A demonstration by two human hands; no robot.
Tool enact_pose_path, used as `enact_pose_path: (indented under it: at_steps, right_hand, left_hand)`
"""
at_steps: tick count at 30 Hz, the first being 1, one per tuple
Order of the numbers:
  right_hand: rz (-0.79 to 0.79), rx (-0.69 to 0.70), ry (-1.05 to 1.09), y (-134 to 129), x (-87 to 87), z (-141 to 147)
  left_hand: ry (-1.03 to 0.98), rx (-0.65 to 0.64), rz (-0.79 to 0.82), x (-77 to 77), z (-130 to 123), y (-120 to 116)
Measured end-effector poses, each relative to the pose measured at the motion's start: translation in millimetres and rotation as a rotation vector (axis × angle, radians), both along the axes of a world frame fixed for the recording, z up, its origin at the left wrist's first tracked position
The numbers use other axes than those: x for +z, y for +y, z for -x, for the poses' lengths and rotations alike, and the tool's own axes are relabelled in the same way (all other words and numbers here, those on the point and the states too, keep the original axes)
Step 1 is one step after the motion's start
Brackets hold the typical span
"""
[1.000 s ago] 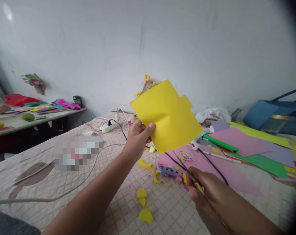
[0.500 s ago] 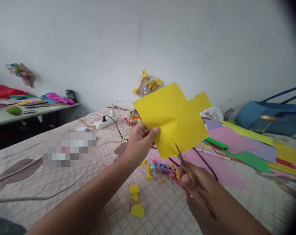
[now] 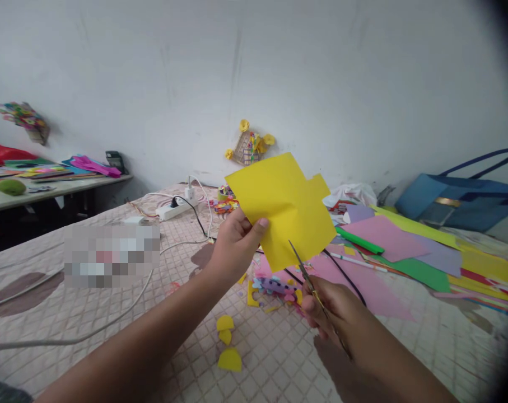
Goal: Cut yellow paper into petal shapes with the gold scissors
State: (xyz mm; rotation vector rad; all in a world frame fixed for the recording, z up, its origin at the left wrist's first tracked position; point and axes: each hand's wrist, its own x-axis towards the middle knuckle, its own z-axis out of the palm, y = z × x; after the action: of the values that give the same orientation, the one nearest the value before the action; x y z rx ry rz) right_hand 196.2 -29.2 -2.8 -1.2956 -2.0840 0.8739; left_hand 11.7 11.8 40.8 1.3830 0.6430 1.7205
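Note:
My left hand (image 3: 239, 238) pinches the lower left edge of a yellow sheet of paper (image 3: 287, 201), thumb in front, holding it up above the table. The sheet has a stepped notch along its upper right side. In my right hand (image 3: 331, 308) is a pair of scissors (image 3: 307, 277), fingers wrapped round the handles. The blade tips overlap the lower part of the sheet; I cannot tell whether paper lies between them. Below the hands, yellow half-round paper pieces (image 3: 229, 360) lie on the quilted tablecloth (image 3: 186, 358).
Colored paper sheets (image 3: 405, 238), a green marker (image 3: 360, 240) and a blue bag (image 3: 459, 196) are at the right. Paper scraps (image 3: 279, 286) lie beneath the held sheet. A power strip (image 3: 178, 208) with a white cable (image 3: 142, 291) is at the left.
The whole view has shifted a little, so things sit further left. The yellow sheet has turned slightly and its right part reaches less far out. Both hands keep their holds.

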Motion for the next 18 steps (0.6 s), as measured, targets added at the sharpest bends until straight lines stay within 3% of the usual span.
enact_pose_path:
  at_steps: [6, 18]
  right_hand:
    - [0.113, -0.007, 0.069, 2.6, -3.3, -1.5]
    - [0.18, -0.044, 0.1, 9.4, -10.7, -2.7]
  left_hand:
    - [-0.012, 0.025, 0.033, 0.3, -0.9, -1.1]
    - [-0.014, 0.025, 0.025, -3.7, -1.7, 1.1]
